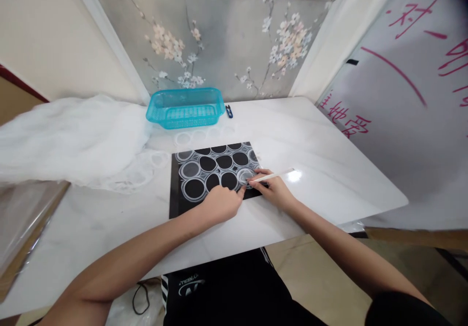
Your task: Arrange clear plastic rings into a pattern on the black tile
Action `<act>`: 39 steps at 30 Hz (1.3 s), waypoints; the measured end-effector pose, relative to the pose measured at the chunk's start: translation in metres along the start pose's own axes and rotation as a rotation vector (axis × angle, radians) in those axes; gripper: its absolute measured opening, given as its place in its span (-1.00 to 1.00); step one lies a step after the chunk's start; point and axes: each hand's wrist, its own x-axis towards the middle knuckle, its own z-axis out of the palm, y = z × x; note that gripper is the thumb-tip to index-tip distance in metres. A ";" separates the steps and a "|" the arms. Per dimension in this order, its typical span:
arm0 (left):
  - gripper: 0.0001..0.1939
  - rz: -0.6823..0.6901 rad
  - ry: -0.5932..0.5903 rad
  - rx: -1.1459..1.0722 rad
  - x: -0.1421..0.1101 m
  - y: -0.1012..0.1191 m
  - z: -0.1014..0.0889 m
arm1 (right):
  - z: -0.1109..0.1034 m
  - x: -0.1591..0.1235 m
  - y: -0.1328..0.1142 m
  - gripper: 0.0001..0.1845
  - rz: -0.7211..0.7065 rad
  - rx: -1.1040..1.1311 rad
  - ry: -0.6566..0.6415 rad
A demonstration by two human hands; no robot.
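Seen through my head camera, the right hand (276,189) pinches a slim white pen-like stick (276,174) over a round translucent piece (244,174) at the right of a flat black sheet patterned with white rings (196,189), on a white marbled table (310,155). The left hand (223,203), mostly folded, reaches a fingertip beside the piece; I cannot tell whether it grips anything.

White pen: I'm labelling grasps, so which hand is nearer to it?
Right. The right hand grips the white pen near its lower end. The left hand is left of that end, at the black sheet.
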 end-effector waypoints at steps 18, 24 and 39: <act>-0.50 0.075 -0.011 0.010 0.010 -0.006 -0.012 | -0.049 0.065 0.015 -0.67 0.033 -0.226 0.575; -0.55 0.071 0.058 0.010 0.009 -0.002 -0.011 | -0.051 0.023 0.022 -0.72 -0.052 -0.294 0.415; -0.39 0.026 0.048 -0.011 0.041 0.006 -0.012 | -0.030 -0.012 0.029 -0.78 0.074 0.009 0.084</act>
